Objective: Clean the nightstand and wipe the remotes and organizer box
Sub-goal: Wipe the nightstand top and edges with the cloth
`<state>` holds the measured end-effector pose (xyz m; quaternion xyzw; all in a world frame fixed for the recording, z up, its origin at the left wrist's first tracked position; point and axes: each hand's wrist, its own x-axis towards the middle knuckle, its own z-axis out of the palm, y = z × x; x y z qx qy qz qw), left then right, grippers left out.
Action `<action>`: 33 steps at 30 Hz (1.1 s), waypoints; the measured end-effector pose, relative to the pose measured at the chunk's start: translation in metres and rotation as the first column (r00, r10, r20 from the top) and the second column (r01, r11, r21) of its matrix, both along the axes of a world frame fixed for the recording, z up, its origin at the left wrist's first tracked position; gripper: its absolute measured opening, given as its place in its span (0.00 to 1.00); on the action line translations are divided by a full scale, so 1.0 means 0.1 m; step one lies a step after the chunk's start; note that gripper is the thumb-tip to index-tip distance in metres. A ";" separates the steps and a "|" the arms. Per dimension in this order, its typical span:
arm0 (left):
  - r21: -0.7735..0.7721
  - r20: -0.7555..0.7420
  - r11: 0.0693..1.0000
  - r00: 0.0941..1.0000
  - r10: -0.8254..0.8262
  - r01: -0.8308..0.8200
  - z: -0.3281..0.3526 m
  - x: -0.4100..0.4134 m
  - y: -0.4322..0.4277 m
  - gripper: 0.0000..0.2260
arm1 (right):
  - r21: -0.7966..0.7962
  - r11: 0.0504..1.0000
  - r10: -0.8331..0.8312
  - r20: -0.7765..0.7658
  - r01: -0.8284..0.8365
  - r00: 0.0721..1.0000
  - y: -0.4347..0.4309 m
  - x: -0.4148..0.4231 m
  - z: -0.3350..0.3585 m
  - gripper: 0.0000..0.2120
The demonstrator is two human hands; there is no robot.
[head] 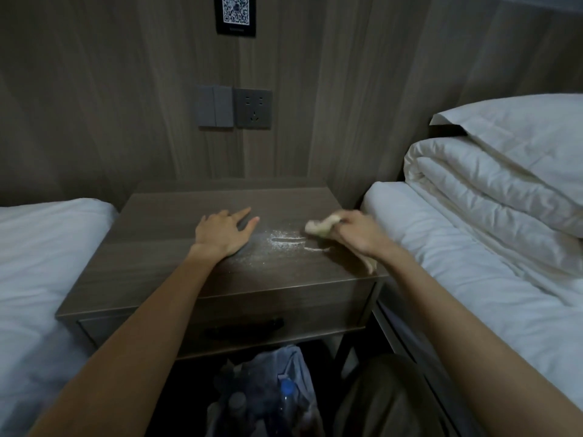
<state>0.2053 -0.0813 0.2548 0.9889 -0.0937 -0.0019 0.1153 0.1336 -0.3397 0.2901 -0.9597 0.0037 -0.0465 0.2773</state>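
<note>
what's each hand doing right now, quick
Left hand: open, flat on the nightstand.
Right hand: gripping a cloth by the white powder.

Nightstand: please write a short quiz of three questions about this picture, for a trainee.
1. True or false: the left hand lies flat on the nightstand.
2. Which hand holds the cloth? A. left hand B. right hand C. neither
3. Fill in the missing word: the white powder lies on the top between the two ____.

Key: 1 true; 2 B; 3 hands.
</note>
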 end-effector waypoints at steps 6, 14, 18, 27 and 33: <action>-0.001 0.043 0.999 0.998 -0.043 0.043 -0.04 0.02 0.03 0.27 | 0.188 0.979 -0.143 0.333 0.083 0.932 -0.13 0.30 0.21 0.19; 0.047 0.103 0.999 0.995 -0.021 0.016 -0.07 0.28 0.04 0.24 | 0.085 0.981 -0.193 0.325 0.174 0.926 -0.13 1.29 0.06 0.23; 0.202 0.409 0.978 0.902 -0.137 0.057 -0.19 0.35 0.04 0.27 | 0.044 0.989 -0.149 0.354 0.142 0.923 -0.04 1.80 0.03 0.22; 0.181 0.319 0.973 0.927 -0.196 0.144 -0.14 0.50 0.09 0.26 | -0.171 0.983 0.087 0.069 -0.074 0.994 0.11 2.57 -0.39 0.19; 0.157 0.336 0.973 0.917 -0.213 0.168 -0.12 0.58 0.09 0.33 | -0.242 0.964 0.091 -0.087 -0.110 0.992 0.14 2.80 -0.53 0.20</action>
